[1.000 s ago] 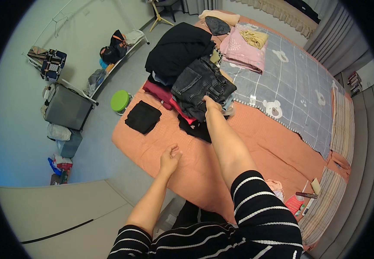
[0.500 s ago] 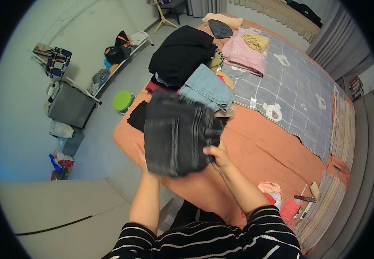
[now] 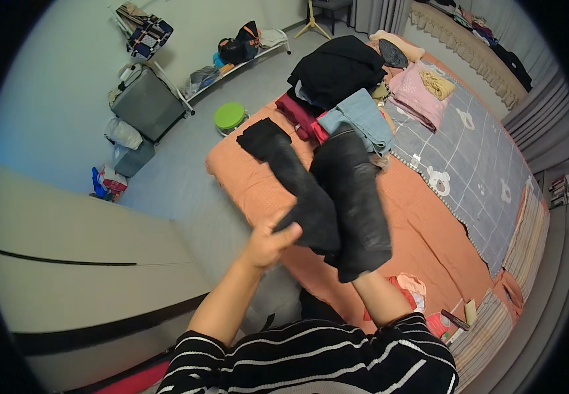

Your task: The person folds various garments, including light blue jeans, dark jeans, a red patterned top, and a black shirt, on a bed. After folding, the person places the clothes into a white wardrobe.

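Note:
Black jeans, partly blurred, are held up in front of me over the near side of the bed. They spread into two bulky halves. My left hand closes on the left half, thumb on top. The right forearm runs under the right half, which covers my right hand and its fingers. Just beyond lies a small black garment on the orange sheet. Folded light-blue jeans rest farther right, against a large black clothing pile with dark red cloth under it.
The bed's orange sheet is partly covered by a grey bear-patterned blanket. Pink folded bedding lies at the far side. To the left stand a green-topped stool, a grey suitcase and a pale cabinet.
The black jeans have gone from one folded bundle to two spread halves. My left hand now shows with its thumb on top; my right hand has gone under the cloth. The view has shifted left.

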`<act>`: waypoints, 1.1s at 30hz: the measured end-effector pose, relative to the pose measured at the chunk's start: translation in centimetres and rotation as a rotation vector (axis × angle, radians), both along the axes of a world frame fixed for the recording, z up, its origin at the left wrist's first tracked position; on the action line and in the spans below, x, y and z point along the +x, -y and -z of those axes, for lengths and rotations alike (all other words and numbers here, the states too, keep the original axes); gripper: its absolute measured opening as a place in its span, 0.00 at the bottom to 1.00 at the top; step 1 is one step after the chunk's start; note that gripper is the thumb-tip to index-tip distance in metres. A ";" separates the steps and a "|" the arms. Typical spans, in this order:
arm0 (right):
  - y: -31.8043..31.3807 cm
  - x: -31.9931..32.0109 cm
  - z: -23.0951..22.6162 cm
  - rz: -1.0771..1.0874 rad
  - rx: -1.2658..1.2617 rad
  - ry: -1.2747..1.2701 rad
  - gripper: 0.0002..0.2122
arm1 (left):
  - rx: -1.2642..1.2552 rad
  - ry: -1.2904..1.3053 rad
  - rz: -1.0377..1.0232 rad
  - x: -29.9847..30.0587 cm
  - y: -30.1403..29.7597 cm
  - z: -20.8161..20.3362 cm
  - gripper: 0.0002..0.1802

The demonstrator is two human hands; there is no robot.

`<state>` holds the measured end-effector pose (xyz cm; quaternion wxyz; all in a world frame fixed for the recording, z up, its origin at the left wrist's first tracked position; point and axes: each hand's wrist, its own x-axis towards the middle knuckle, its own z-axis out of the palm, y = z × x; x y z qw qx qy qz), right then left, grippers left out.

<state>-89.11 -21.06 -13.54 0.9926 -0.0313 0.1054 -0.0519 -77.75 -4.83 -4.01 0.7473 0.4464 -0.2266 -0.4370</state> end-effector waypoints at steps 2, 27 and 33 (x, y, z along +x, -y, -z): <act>-2.9 -0.3 -1.9 0.007 -0.023 0.036 0.27 | 0.082 0.157 0.093 -2.7 -2.7 -3.3 0.19; -48.0 -13.9 -43.0 -0.361 -2.035 1.233 0.34 | -0.864 0.375 -1.125 -42.8 -47.3 -20.4 0.56; -56.0 -13.5 -47.1 -0.492 -1.615 1.775 0.29 | -0.557 0.691 -1.834 -48.4 -49.0 -22.4 0.50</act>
